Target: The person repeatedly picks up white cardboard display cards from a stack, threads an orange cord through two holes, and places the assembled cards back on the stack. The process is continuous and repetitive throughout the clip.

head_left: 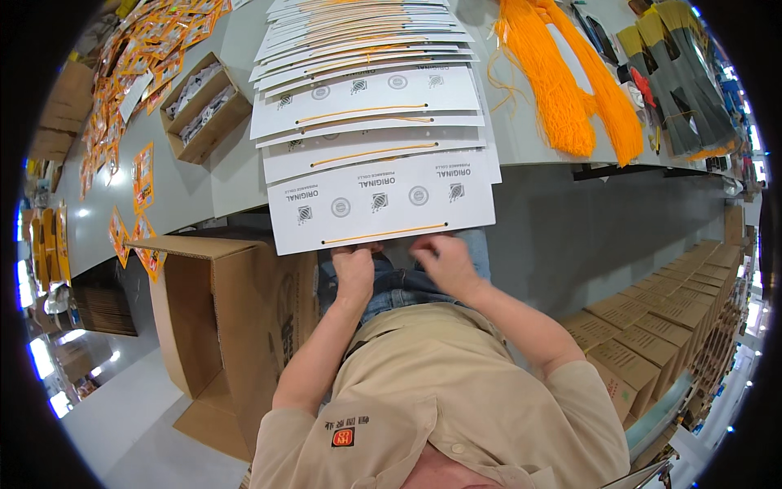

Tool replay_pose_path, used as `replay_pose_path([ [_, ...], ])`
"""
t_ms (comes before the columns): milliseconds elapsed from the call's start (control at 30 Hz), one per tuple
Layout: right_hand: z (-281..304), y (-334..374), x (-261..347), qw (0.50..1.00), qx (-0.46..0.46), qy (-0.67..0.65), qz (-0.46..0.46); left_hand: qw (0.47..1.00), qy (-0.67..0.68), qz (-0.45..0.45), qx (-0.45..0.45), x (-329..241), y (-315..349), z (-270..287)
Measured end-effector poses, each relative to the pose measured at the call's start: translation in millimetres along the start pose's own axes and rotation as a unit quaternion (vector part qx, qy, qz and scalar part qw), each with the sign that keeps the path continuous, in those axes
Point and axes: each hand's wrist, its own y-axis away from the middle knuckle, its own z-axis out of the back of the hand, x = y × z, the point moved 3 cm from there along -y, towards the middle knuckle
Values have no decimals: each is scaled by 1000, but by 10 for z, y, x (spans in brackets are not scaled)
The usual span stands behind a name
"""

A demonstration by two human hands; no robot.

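Observation:
The nearest white printed card (379,196) sticks out past the table's front edge, with an orange cord (384,233) strung between two holes along its near edge. Just below that edge is my left hand (354,273), its fingers closed and their tips partly hidden by the card. My right hand (448,265) is a little to the right, fingers curled into a pinch near the card's edge. Whatever either hand grips is too small or too hidden to make out. Behind the nearest card, a long overlapping row of similar corded cards (366,90) runs away across the table.
Bundles of orange cord (542,90) hang over the table's right part, beside several brushes (680,90). On the left lie a divided cardboard tray (232,114) and orange packets (142,175). An opened carton (183,318) stands by my left; several cartons (623,367) line the right.

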Motion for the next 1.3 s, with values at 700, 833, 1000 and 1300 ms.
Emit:
replay_pose_path([
  [700,2279,-1551,-386,912,-31,382,147,729,-558,-357,173,-1338,-243,-547],
  [833,2295,-1781,-481,881,-4,454,134,606,-681,-373,171,-1275,-218,-409],
  [1000,2223,-1792,-547,837,42,530,130,634,-568,-494,176,-1420,-236,-370],
  [1300,1986,-996,-485,932,8,357,71,573,-590,-550,145,-1366,-70,338],
])
